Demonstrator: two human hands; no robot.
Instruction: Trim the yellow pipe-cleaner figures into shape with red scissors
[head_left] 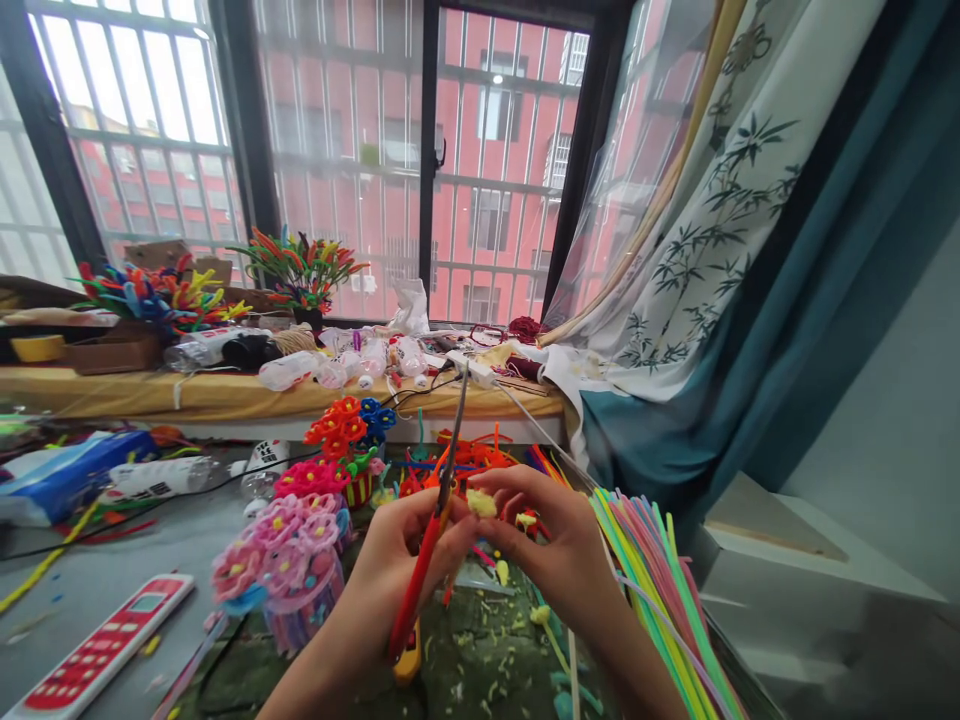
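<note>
My left hand (409, 545) is closed around a pair of scissors (439, 510) with a red handle, their dark blades pointing up and away. A small pale-yellow fuzzy piece (481, 503), like pipe cleaner chenille, sits between the fingertips of both hands. My right hand (551, 530) pinches at it from the right, fingers curled. Another small yellow bit (526, 520) shows just under the right fingers. Below the hands, yellow fluff clippings (491, 650) lie scattered over a dark green mat. A yellow-tipped stem (541, 618) lies near my right wrist.
Pink and purple pipe cleaner flowers (300, 550) stand left of my hands, red-orange ones (337, 425) behind. Long pipe cleaners (652, 580) lie at the right. A red and white remote (109, 650) is at the lower left. Plastic bottles (161, 478) and a cluttered windowsill (225, 392) lie beyond.
</note>
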